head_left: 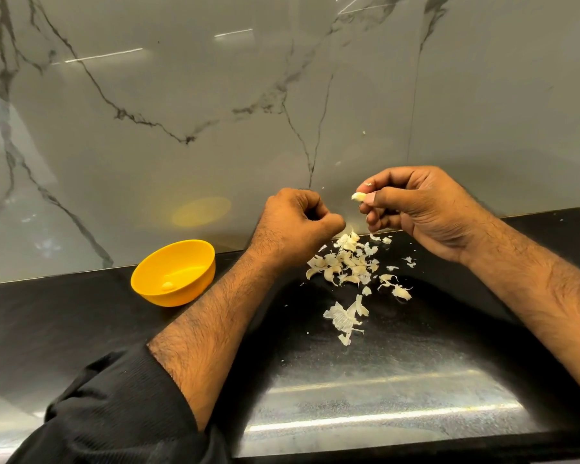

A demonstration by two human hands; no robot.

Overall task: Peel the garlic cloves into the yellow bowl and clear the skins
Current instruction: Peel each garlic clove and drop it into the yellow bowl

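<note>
Garlic clove (359, 196) in right hand (426, 212)

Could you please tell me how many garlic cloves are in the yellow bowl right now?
1: a single pale peeled garlic clove lies on the bottom of the round yellow plastic bowl, toward its near side; none looks hidden.

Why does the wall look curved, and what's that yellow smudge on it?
Head view: the wide-angle lens bows the counter edge and wall; the glossy wall mirrors the yellow bowl as a blurry patch; ceiling lights streak wall and counter.
</note>
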